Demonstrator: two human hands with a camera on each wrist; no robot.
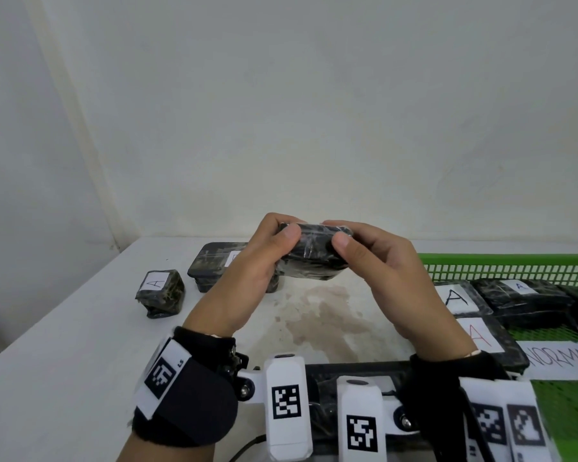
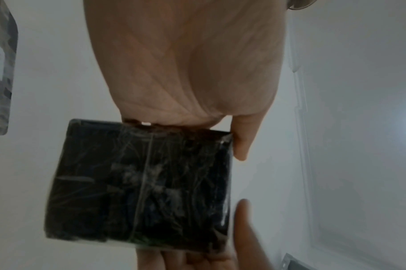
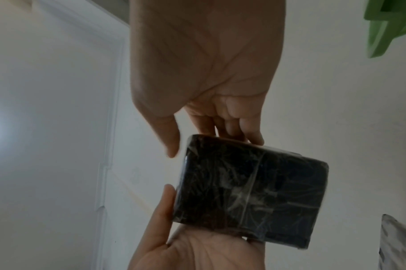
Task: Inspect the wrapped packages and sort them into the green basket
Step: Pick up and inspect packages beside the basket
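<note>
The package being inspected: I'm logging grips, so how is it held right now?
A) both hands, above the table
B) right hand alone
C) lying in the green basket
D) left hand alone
A: the left hand and right hand grip the package's ends above the table.

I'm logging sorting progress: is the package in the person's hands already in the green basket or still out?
Out. Left hand and right hand hold the wrapped package above the table, left of the green basket.
</note>
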